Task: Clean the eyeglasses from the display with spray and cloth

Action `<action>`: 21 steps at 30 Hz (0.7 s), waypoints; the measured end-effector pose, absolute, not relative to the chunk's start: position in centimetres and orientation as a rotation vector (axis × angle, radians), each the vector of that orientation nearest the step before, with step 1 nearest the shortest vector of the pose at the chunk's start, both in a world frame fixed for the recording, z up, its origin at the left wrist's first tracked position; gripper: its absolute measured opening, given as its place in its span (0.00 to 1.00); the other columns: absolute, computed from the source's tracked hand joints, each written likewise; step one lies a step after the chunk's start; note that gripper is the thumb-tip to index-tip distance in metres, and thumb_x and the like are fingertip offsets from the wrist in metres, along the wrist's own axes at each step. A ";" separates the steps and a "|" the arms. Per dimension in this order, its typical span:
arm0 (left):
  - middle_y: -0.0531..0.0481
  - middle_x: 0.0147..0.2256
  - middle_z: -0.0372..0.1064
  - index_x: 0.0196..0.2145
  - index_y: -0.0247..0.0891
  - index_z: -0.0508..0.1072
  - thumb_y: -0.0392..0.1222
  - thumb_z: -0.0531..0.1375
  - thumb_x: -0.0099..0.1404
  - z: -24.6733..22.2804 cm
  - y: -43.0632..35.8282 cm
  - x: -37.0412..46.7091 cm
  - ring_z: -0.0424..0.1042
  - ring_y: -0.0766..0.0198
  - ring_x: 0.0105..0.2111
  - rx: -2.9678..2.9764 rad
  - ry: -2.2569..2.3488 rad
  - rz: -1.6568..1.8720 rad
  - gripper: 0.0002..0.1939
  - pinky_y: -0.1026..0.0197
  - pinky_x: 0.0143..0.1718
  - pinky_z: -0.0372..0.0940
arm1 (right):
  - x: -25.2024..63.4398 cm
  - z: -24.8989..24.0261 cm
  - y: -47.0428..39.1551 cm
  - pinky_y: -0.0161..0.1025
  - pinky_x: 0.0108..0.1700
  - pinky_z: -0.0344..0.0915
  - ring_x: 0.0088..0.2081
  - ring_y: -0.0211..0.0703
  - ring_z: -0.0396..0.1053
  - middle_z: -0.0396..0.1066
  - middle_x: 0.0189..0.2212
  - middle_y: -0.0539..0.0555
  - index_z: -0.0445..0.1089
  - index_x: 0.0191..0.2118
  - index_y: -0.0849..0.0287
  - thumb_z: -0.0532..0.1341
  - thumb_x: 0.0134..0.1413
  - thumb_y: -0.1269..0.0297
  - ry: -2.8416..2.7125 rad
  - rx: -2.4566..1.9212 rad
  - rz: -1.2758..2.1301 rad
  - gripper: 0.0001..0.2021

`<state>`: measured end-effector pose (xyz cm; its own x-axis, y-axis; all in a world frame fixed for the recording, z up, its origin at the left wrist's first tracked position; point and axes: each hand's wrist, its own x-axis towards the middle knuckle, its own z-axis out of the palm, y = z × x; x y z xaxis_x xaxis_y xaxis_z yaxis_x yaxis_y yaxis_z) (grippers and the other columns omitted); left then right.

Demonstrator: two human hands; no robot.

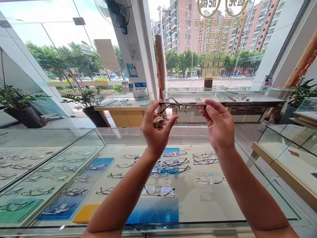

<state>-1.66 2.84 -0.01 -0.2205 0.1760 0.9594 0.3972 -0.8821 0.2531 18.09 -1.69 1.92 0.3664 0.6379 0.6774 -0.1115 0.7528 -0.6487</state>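
A pair of eyeglasses (pixel 183 106) with dark upper rims is held up in front of me, above the glass counter. My left hand (pixel 157 127) grips its left end between thumb and fingers, with a light beige cloth (pixel 159 122) bunched in the palm. At the other end, my right hand (pixel 220 123) pinches the frame near the hinge. The street-side window shows through the clear lenses. One temple arm reaches back on the left; the other is mostly hidden by my right hand.
Below my forearms, a glass display counter (pixel 198 205) holds rows of eyeglasses (pixel 175 162) on white and blue panels. More showcases stand at the left, at the right (pixel 284 158) and by the window. Potted plants (pixel 24 109) are on the floor, and a fan (pixel 114 13) hangs on the pillar.
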 end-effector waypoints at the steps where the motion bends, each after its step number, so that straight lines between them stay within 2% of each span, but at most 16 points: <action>1: 0.43 0.61 0.79 0.63 0.49 0.75 0.53 0.79 0.64 0.0 2.9 -1.6 0.68 0.71 0.26 -1.878 -0.694 -2.240 0.34 0.61 0.27 0.66 | 18.1 1.9 -1.7 0.51 0.54 0.81 0.44 0.46 0.83 0.86 0.49 0.54 0.81 0.49 0.50 0.70 0.62 0.53 -1.102 -0.557 0.519 0.12; 5: 0.41 0.61 0.79 0.64 0.50 0.72 0.56 0.76 0.67 -0.1 3.1 -1.5 0.73 0.69 0.29 -1.940 -0.705 -2.208 0.34 0.63 0.25 0.65 | 18.2 1.9 -1.5 0.49 0.51 0.80 0.43 0.45 0.82 0.86 0.49 0.55 0.81 0.48 0.50 0.69 0.63 0.52 -1.102 -0.614 0.503 0.13; 14: 0.43 0.53 0.84 0.62 0.47 0.73 0.60 0.78 0.63 0.2 3.5 -1.8 0.71 0.72 0.24 -2.039 -0.707 -2.301 0.36 0.65 0.21 0.60 | 19.4 0.9 0.4 0.45 0.47 0.77 0.47 0.47 0.82 0.86 0.49 0.57 0.81 0.46 0.52 0.66 0.63 0.52 -1.165 -0.741 0.577 0.12; 18: 0.43 0.51 0.84 0.61 0.45 0.74 0.59 0.79 0.62 0.4 3.7 -1.9 0.71 0.73 0.24 -2.097 -0.651 -2.339 0.36 0.66 0.21 0.62 | 19.7 1.3 0.4 0.47 0.49 0.77 0.47 0.47 0.81 0.86 0.45 0.54 0.83 0.40 0.51 0.68 0.57 0.57 -1.135 -0.768 0.630 0.09; 21: 0.43 0.49 0.84 0.60 0.43 0.75 0.56 0.80 0.61 0.6 3.5 -2.0 0.74 0.72 0.25 -2.193 -0.614 -2.305 0.35 0.67 0.22 0.64 | 20.1 2.1 -0.4 0.50 0.55 0.77 0.52 0.48 0.81 0.86 0.46 0.53 0.83 0.40 0.50 0.68 0.58 0.58 -1.248 -0.746 0.538 0.07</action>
